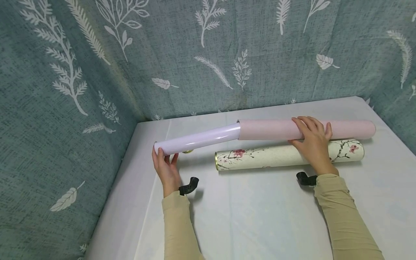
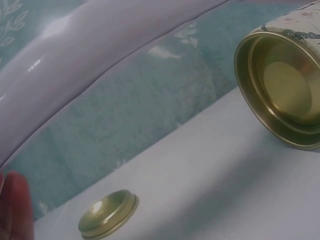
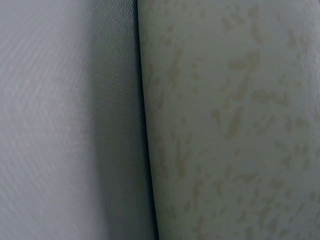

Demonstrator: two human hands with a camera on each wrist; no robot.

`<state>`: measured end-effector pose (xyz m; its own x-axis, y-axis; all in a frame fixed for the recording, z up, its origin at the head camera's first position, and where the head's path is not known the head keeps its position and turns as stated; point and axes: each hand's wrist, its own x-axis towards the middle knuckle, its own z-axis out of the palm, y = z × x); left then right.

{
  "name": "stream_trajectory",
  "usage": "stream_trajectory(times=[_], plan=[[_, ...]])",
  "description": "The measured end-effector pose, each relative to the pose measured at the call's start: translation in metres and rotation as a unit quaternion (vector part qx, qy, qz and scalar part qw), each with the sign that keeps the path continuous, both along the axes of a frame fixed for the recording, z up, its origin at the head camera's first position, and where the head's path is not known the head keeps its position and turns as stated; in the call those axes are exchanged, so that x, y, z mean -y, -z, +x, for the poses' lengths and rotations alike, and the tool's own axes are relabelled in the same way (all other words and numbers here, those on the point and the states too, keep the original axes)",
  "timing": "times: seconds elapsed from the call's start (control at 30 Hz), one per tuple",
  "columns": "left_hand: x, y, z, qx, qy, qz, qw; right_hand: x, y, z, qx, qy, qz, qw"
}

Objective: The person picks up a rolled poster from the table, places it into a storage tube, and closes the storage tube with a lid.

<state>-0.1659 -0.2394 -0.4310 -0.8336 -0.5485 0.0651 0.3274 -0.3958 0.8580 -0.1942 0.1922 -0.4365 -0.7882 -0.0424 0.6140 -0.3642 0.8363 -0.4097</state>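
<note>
A glossy pale lavender roll sticks out of the left mouth of a pink tube. At the roll's free left end, my left hand holds it from below, slightly tilted; only a few fingertips show in the left wrist view. My right hand grips the pink tube near its middle, thumb on the near side and fingers over the top. Just in front lies a cream tube with a blossom print, crossed by my right hand. The right wrist view shows only its speckled surface and the table.
A small gold lid lies on the white table, mostly hidden beneath the roll in the head view. The blossom tube's left end has a recessed gold cap. A patterned teal curtain borders the table behind and at the left.
</note>
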Motion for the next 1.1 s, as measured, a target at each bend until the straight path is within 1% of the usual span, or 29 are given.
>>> stream_trajectory(times=[0.13,0.53,0.7,0.87,1.1], plan=[[-0.0012,-0.0015,-0.0001,-0.001,0.006,-0.011,0.9999,-0.0001,-0.0008,-0.0006,-0.003,0.001,0.001,1.0],[-0.0068,-0.0021,-0.003,-0.012,0.021,-0.005,0.9997,-0.0001,0.0001,0.0,-0.001,0.0,0.001,1.0],[-0.0082,-0.0032,-0.0026,-0.004,0.023,-0.018,0.9996,-0.0005,0.0011,0.0004,-0.005,0.0,-0.002,1.0],[-0.0097,-0.0037,-0.0013,0.004,0.032,-0.035,0.9989,-0.0002,0.0011,0.0006,-0.003,0.0,-0.003,1.0],[-0.0094,-0.003,-0.0018,-0.004,0.043,-0.015,0.999,-0.0001,0.0,0.0002,-0.007,-0.001,0.002,1.0]])
